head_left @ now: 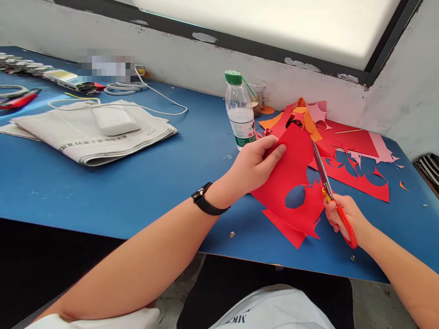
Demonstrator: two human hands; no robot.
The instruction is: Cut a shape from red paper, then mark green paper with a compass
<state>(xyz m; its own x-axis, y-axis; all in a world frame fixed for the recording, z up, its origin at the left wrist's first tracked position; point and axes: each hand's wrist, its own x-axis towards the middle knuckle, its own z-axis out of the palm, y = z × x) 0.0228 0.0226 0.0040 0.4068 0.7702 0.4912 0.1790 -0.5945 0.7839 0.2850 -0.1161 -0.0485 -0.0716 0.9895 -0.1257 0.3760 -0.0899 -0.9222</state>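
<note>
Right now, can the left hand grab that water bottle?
Probably yes: the bottle stands just beyond the left hand, and nothing seems in the way. That hand is pinching red paper, though, so it might have to let go first.

I find the scene brightly lit; the pale pane [274,25] beyond the left hand [252,164] is washed out to near white; light lies evenly over the blue table [154,192], shadows soft; the clear bottle [236,100] just beyond that hand carries small glints; the dark area [48,260] to its near left sinks to black; a pixelated patch [108,67] blots the far left; the left forearm [137,269] appears stretched towards the edge.
</note>
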